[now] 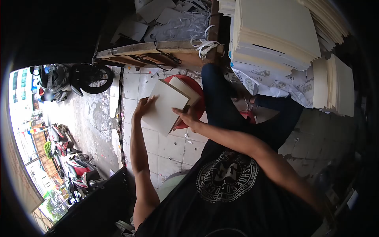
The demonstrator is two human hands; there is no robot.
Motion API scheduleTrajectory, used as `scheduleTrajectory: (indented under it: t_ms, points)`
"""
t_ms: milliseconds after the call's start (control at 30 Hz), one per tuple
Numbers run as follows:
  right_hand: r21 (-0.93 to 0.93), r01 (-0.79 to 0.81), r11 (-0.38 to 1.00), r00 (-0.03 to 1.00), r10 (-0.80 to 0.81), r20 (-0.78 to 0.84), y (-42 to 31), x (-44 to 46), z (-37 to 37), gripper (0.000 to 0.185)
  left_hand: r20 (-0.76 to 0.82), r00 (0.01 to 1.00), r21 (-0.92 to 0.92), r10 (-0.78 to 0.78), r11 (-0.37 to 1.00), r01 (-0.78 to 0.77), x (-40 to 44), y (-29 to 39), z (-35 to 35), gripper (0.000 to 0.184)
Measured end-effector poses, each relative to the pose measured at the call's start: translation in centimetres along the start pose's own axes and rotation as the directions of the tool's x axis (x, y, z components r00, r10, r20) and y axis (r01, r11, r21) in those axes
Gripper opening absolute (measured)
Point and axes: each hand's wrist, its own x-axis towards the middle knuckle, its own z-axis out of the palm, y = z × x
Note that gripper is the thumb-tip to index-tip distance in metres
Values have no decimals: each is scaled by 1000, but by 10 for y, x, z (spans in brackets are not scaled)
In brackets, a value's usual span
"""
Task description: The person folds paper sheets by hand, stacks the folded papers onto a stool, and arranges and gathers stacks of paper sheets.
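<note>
Holding sheets (165,106) between both hands, left grip (145,106) loosely closed on one edge, right grip (187,117) pinching the opposite edge, thumb on top, red stool (201,107) beneath.

A flat, rectangular stack of cream paper or board sheets (166,108) is tilted above a round red stool (201,103); the left hand (145,106) touches its outer edge, the right hand (188,119) pinches its near corner; partly under it, more pale cream sheets (184,89) lie on the stool, turned at another angle.
</note>
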Motion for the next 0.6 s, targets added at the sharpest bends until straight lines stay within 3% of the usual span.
scheduleTrajectory:
  t_ms: [67,167,400,500,600]
  points:
    - [-5,-40,999,999,40,-37,11,10,-4,62,55,998,61,-37,998,34,10,12,0,48]
    - [14,-62,998,995,63,-77,10,17,-8,62,15,999,116,51,992,-53,24,26,8,52]
    - [42,-22,999,992,27,-126,7,24,-10,60,89,992,100,-86,992,77,35,42,2,48]
    - [28,-19,999,988,23,-153,0,21,-11,58,77,997,35,14,999,-17,45,32,8,47]
    - [2,-30,1000,985,30,-169,-7,16,-17,56,71,989,119,132,983,-140,57,23,14,46]
